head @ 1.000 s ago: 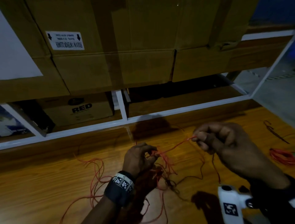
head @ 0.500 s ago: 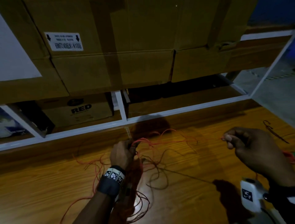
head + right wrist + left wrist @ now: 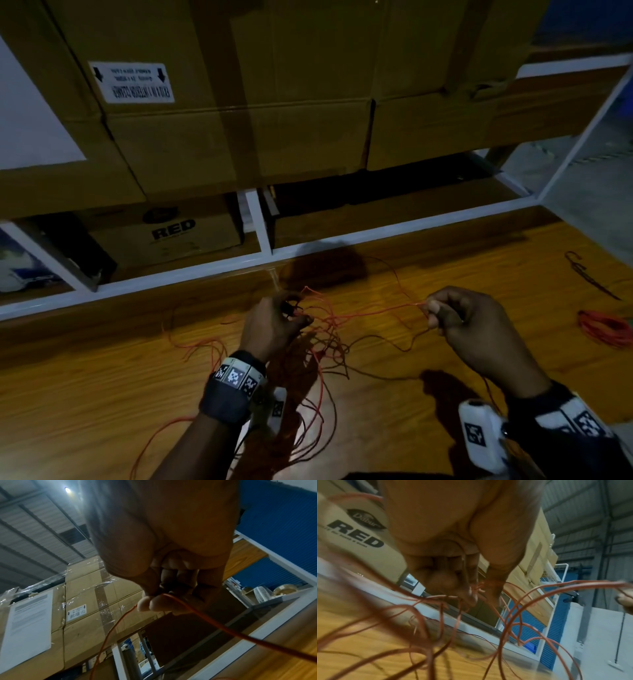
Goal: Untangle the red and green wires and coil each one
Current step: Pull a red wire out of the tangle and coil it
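— While the stacked cardboard boxes fill the whole back of the scene, what sits in front of them?

— A white shelf frame under the boxes, with a smaller box printed RED tucked into it, and nearer than the frame the wooden tabletop, where everything else lies.

— And the wires, taken from the tabletop's middle?

— The tangle sits right at that middle, partly lifted off the wood. Red wire is plain to see; darker strands run through it (in this dim light I cannot tell whether those are the green one). Loose red loops trail from the tangle toward the near edge and the left side.

— The hands?

— The left hand is above the tangle, its fingertips and thumb pressed together on a knot of red strands. The right hand is off to the right of the tangle, thumb and forefinger clamped on one red strand that stretches taut back to the left hand, the other fingers curled in.

— Anything smaller?

— Far right of the tangle, a finished red coil lies flat, and beyond it a thin dark twisted piece.
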